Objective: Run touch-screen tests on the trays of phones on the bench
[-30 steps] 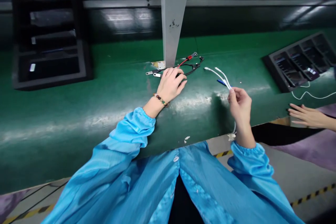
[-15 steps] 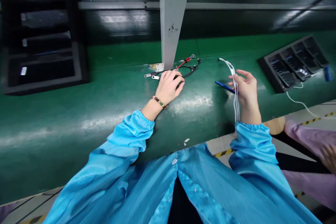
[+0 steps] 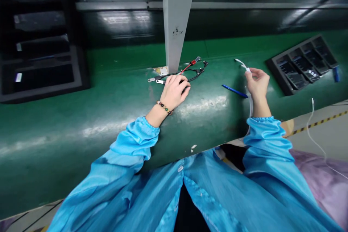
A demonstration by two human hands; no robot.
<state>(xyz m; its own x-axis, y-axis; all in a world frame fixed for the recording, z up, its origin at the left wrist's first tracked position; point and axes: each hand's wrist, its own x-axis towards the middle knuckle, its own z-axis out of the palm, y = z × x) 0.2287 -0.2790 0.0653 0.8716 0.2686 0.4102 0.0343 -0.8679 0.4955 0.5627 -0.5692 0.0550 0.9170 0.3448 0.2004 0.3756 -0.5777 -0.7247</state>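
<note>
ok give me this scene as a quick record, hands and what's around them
left hand: palm down over black cables and a red cable; grip hidden
right hand: pinching white cables
between hands: blue pen on green bench
behind left hand: grey post
far left: black tray
right side: compartmented tray, dark devices inside

Industrial electronics workshop or factory line, by appearance. Evidence: long green-surfaced workbench [image 3: 54, 159] with upright grey metal post [image 3: 176, 18]; black compartmented tray [image 3: 277, 75] holding flat, glossy dark panels [image 3: 304, 63]; thin black and red cables [image 3: 193, 62] with connector ends; light-blue work smock [image 3: 122, 203] with elasticated cuffs; yellow-and-black striped tape [image 3: 326, 120] across grey floor [image 3: 335, 137].
</note>
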